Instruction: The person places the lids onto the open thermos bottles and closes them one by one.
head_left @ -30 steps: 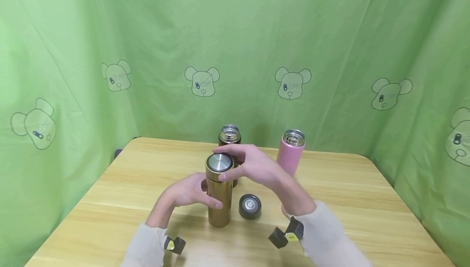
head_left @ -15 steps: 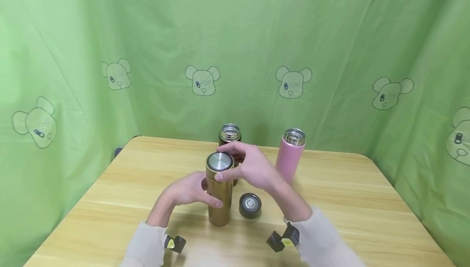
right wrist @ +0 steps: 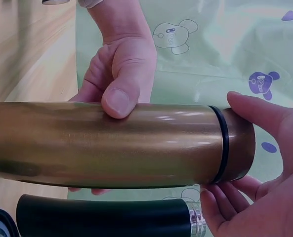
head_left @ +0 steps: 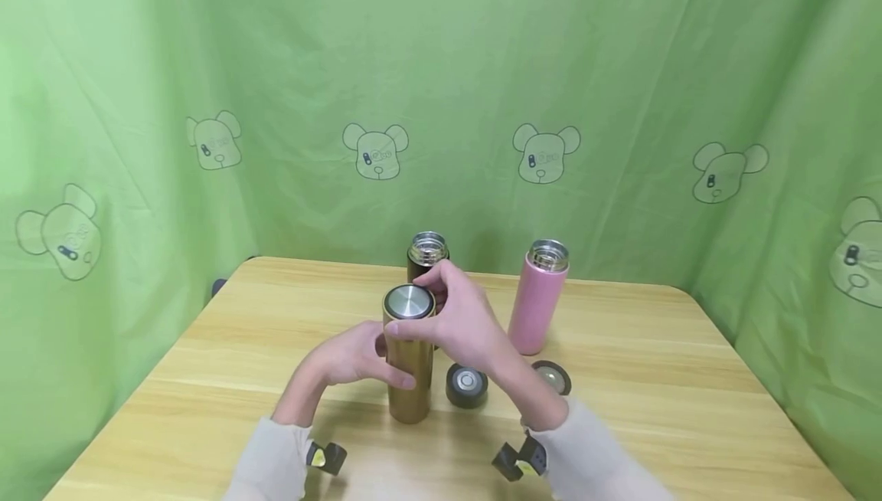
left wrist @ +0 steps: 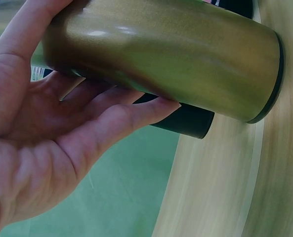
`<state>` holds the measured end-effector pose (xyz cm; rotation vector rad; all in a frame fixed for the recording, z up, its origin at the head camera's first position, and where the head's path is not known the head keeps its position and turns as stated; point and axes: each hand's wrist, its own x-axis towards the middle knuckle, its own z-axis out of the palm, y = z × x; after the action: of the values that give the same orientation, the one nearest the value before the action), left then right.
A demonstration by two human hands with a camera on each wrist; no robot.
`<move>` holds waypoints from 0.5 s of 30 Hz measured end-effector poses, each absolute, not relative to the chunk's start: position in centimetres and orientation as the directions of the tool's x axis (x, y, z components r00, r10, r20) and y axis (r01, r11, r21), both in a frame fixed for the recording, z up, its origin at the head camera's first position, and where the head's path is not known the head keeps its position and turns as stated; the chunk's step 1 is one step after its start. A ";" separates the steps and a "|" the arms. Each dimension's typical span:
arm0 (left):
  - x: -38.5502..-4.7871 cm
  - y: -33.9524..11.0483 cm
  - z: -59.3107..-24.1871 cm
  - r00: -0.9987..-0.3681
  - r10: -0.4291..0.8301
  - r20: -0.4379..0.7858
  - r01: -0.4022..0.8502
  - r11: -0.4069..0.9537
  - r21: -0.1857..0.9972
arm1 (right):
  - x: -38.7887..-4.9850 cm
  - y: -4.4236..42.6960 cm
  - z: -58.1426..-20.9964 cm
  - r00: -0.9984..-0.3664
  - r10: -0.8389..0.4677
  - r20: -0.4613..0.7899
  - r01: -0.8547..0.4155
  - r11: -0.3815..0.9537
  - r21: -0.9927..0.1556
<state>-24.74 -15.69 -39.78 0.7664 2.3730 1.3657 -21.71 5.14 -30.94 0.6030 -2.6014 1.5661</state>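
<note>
A gold thermos [head_left: 409, 401] stands upright near the middle of the table in the head view. My left hand [head_left: 354, 355] grips its body, thumb across the front. At the top, my right hand [head_left: 465, 325] holds the gold lid [head_left: 409, 303], whose flat end is silver. The right wrist view shows thumb and fingers around that lid [right wrist: 240, 143], with a black ring between lid and body. In the left wrist view, the left hand's fingers [left wrist: 111, 118] lie along the gold side. Whether the lid is tight or loose cannot be told.
Behind the gold thermos stands a lidless black thermos [head_left: 428, 250], partly hidden. A lidless pink thermos [head_left: 540, 302] stands at the right. One dark lid [head_left: 467, 386] lies beside the gold thermos. Another round lid [head_left: 554, 378] is partly covered by the right forearm. Green curtains surround the wooden table [head_left: 661, 394].
My right hand has turned around the lid, its thumb moving left across the front. The right forearm has swung left, uncovering the second lid and the pink thermos's base. The left hand keeps its grip.
</note>
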 end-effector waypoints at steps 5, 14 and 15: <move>-24.8 -15.8 -39.8 -0.813 0.583 0.007 0.300 0.408 0.862 | -21.6 5.1 -31.1 -0.917 -0.308 0.255 -0.377 0.455 -0.806; -24.7 -15.8 -39.7 -0.814 0.580 -0.003 0.289 0.410 0.865 | -21.5 5.6 -30.4 -0.891 -0.398 0.219 -0.414 0.510 -0.754; -24.7 -15.7 -39.7 -0.814 0.581 -0.005 0.286 0.408 0.867 | -21.5 5.6 -30.3 -0.889 -0.410 0.204 -0.409 0.512 -0.755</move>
<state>-24.71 -15.74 -39.66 0.7533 2.3628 1.3645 -21.54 5.65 -30.32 0.7404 -2.7325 1.3640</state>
